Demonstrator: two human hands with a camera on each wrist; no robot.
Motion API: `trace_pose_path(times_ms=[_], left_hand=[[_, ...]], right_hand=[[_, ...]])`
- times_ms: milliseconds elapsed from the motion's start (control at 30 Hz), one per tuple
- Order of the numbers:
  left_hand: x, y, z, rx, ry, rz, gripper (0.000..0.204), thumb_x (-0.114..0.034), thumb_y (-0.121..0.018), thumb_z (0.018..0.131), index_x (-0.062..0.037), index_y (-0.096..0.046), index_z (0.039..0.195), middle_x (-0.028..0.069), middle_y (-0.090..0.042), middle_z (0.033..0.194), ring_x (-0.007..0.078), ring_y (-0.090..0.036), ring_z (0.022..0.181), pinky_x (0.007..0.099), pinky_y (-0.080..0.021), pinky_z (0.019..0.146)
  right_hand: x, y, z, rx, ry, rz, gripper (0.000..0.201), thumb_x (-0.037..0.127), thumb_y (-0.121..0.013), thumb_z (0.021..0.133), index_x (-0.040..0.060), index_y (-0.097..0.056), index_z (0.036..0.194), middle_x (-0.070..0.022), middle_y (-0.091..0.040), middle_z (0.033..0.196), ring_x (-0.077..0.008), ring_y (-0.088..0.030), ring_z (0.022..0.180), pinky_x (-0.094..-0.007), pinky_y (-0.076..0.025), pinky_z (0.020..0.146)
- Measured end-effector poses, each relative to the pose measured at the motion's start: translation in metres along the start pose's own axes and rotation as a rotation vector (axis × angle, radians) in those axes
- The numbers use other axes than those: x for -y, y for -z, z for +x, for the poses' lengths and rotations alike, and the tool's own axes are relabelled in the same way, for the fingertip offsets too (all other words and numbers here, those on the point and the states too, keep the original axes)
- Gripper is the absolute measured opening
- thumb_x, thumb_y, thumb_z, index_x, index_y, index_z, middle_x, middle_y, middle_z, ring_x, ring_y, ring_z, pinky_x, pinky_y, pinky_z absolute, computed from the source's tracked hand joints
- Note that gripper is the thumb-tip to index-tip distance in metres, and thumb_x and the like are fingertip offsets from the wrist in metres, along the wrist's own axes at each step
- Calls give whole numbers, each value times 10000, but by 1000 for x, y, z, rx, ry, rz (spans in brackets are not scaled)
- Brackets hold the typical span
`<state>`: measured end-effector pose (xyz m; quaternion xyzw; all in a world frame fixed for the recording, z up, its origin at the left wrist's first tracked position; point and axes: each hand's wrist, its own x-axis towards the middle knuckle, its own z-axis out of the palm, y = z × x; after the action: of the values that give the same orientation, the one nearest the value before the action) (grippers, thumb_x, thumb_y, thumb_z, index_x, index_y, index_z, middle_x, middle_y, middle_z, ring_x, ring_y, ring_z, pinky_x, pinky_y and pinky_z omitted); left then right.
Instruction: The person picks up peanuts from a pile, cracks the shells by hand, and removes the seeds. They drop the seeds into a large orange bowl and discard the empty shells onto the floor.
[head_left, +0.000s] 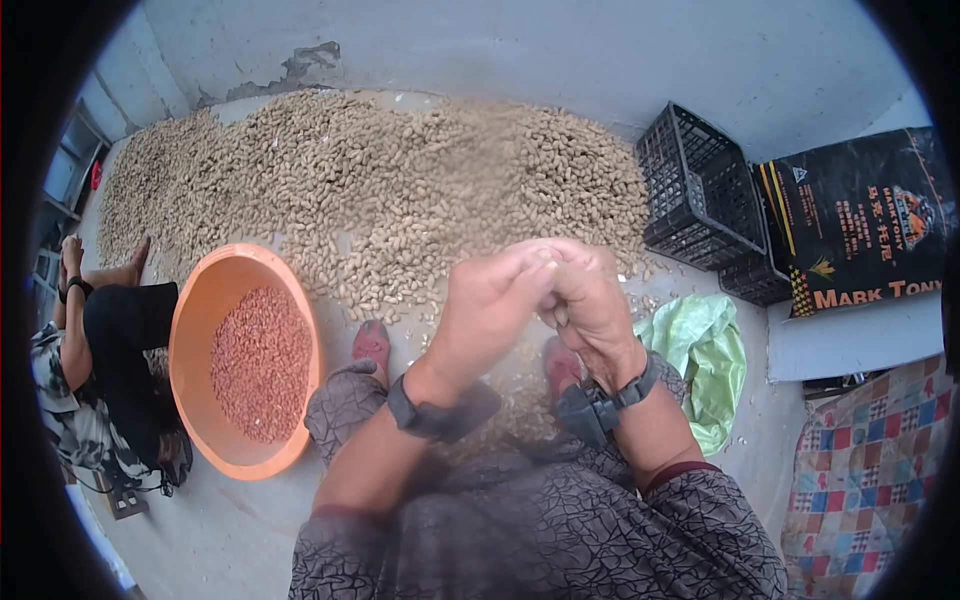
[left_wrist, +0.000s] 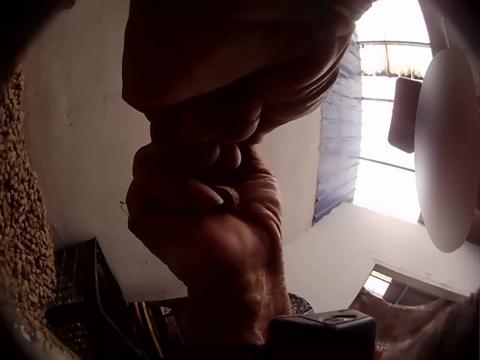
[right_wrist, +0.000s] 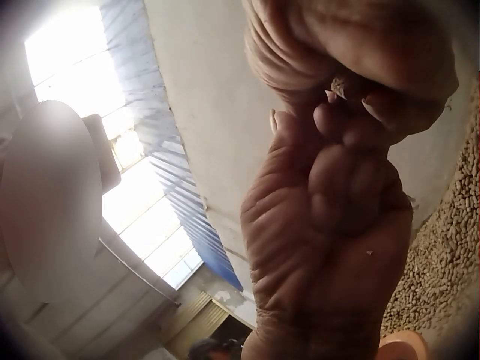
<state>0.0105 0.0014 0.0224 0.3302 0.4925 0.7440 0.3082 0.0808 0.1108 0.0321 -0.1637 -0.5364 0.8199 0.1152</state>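
Note:
Both hands meet in front of the body, fingertips together. The left hand [head_left: 490, 305] has curled fingers pressed to those of the right hand [head_left: 592, 305]; whether they grip anything is hidden. Curled fingers of the right hand [right_wrist: 360, 45] hold a small, tan peanut-like piece [right_wrist: 340, 87], beside the left hand's fingertips. The same hand shows below the left hand [left_wrist: 232, 67] in the left wrist view, with a small brownish piece [left_wrist: 228, 196] at its fingers. Unshelled peanuts [head_left: 370, 170] lie heaped on the floor. An orange basin [head_left: 195, 400] holds reddish kernels [head_left: 262, 365].
Black crates [head_left: 690, 190] and a black printed sack [head_left: 860, 220] stand at the right of the heap. A green bag [head_left: 712, 375] lies near the right foot. Another person [head_left: 125, 330] sits at the far left. Patchwork cloth [head_left: 865, 480] is at lower right.

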Motion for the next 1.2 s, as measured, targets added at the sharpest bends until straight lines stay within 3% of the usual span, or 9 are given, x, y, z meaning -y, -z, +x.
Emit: trace_pose_path(times_ms=[267,367,433,567,867,933,967,1033,1200], left_hand=[[4,-1,-1,-14,20,9,229,-103,-475,909,34,-616,1025,23,-595,781,68,-539,675,203,-463,612],[4,2,2,-44,19,66,270,-175,-484,924,41,-623,1007,29,-605,736,12,-443,543,162,-356,502],[5,11,3,26,90,-120,273,-158,-456,934,53,-597,1034,22,-596,729,-8,-369,492,150,-289,460],[-2,11,1,-25,156,-230,266,-131,-437,936,63,-571,1058,17,-589,730,-5,-354,483,149,-280,453],[-1,10,-2,-27,120,22,247,-118,-463,924,48,-576,1067,13,-587,725,3,-423,516,151,-292,447],[0,10,-4,11,-228,460,251,-151,-470,924,35,-598,1033,-4,-569,670,13,-417,506,161,-294,443],[-2,10,-5,13,-228,459,251,-151,-470,924,35,-598,1033,-4,-569,670,13,-417,506,161,-294,443],[-12,7,-9,18,121,-77,248,-99,-464,909,18,-611,1070,-19,-532,630,36,-472,579,191,-388,523],[-8,-3,-8,-9,38,75,250,-114,-460,915,15,-619,1059,-28,-515,618,34,-458,568,190,-379,514]], right_hand=[[-6,8,6,-24,-7,-7,166,87,-577,796,-48,-636,872,-7,-541,672,-46,-423,546,-195,-317,460],[-3,14,9,56,-48,-4,178,139,-602,815,-30,-633,861,-1,-535,651,-45,-421,524,-188,-313,449],[0,13,8,95,-38,-42,221,205,-625,827,-14,-627,861,11,-527,630,-40,-419,508,-178,-305,437],[2,6,4,116,-43,-17,247,236,-642,828,-6,-619,869,20,-526,616,-33,-419,496,-168,-295,426],[2,4,2,153,9,-104,231,212,-648,826,-11,-621,878,0,-558,606,-29,-443,490,-162,-298,419],[0,3,0,125,50,-123,242,221,-636,837,-19,-628,864,-28,-591,606,-37,-475,480,-163,-305,413],[3,1,-2,123,51,-123,242,221,-636,837,-19,-628,864,-28,-591,606,-37,-475,480,-163,-305,413],[9,-3,-6,69,25,-167,221,201,-606,848,-19,-633,848,-48,-609,601,-46,-505,473,-165,-315,408],[-6,2,-2,17,89,-192,193,162,-569,841,-17,-636,820,-47,-600,579,-50,-516,471,-171,-328,408]])
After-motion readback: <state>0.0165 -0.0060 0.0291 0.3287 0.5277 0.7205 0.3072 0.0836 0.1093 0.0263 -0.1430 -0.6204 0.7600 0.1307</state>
